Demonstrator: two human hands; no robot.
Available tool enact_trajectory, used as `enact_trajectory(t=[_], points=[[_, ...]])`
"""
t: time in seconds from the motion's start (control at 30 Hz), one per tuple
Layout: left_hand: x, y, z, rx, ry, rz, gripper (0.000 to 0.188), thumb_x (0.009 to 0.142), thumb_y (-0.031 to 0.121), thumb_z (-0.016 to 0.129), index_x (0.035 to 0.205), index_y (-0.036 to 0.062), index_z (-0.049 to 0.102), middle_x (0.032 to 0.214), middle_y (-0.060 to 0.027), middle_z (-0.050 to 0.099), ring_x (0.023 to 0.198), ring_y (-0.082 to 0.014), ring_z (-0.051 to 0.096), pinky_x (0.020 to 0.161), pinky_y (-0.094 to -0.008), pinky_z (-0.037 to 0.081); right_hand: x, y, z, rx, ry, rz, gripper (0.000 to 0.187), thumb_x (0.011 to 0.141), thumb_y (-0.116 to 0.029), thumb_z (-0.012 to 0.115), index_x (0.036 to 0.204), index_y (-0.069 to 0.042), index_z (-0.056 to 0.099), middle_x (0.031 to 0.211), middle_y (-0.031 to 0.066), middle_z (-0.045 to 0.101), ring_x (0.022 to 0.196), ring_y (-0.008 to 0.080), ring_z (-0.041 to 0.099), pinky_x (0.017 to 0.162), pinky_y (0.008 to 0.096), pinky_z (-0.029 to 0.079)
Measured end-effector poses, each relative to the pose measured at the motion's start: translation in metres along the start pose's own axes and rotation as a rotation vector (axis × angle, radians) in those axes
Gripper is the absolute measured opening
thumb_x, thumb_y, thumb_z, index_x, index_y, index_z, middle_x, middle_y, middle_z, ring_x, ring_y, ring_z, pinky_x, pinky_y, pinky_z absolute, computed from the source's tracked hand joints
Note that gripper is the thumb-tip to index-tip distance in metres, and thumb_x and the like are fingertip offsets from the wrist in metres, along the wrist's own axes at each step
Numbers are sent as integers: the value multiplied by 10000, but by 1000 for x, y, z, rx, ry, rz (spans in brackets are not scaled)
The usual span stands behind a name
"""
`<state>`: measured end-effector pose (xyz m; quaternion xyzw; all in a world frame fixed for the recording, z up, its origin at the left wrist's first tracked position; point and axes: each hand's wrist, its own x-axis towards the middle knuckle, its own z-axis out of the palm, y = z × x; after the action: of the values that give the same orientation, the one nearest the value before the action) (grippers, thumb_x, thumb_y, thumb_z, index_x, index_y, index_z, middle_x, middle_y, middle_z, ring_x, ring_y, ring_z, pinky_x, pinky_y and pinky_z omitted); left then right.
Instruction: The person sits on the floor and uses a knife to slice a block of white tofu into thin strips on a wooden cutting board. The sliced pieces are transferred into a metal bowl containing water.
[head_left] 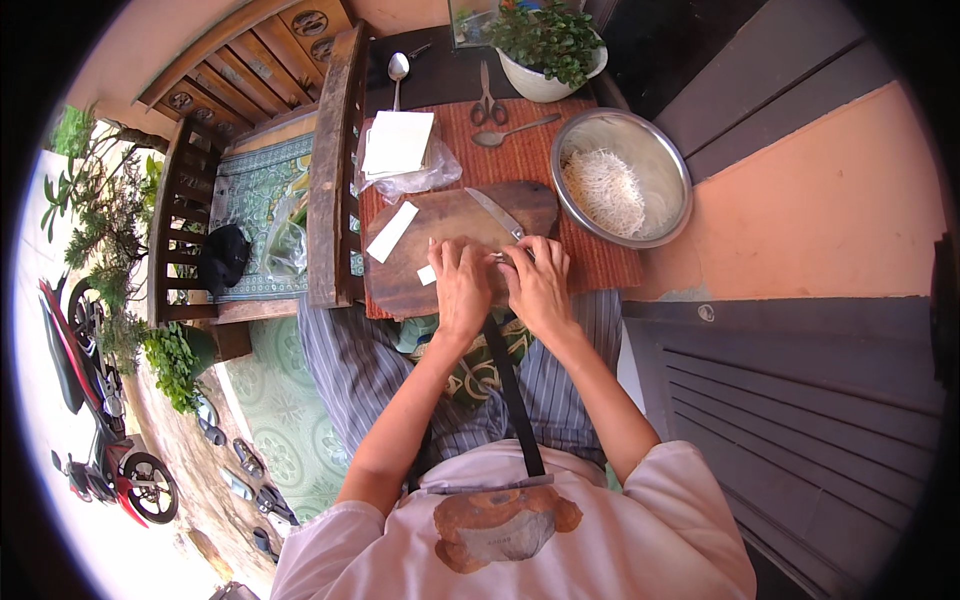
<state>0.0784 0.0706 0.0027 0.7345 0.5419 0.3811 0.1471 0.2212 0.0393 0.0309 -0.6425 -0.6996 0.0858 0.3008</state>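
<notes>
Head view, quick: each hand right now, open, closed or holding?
Left hand: fingers curled down over the board; grip cannot be told.
Right hand: fingers curled beside the knife; grip cannot be told.

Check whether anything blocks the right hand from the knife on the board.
Nothing visible does: the knife lies on the board, its near end right by the right hand; whether they touch, I cannot tell.

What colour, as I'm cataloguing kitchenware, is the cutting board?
The cutting board is brown, showing best in the head view.
</notes>
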Motion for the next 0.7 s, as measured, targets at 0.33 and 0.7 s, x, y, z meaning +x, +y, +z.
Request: enact_trajectory(t=[0.33,0.7], points=[[86,59,-28,-273,-73,202,99,930,10,719,1014,51,749,966,-92,758,1011,-352,666,1262,-613,274,44,3,-59,391,201,111,110,1013,-83,716,1088,-3,713,933,93,710,787,218,689,729,350,546],[159,99,10,-240,-113,594,221,916,9,720,1111,71,806,1075,-118,776,1113,-345,664,1257,-592,302,73,40,-135,37,360,269,147,998,-104,694,1067,7,761,1006,167,736,813,311,714,757,406,558]])
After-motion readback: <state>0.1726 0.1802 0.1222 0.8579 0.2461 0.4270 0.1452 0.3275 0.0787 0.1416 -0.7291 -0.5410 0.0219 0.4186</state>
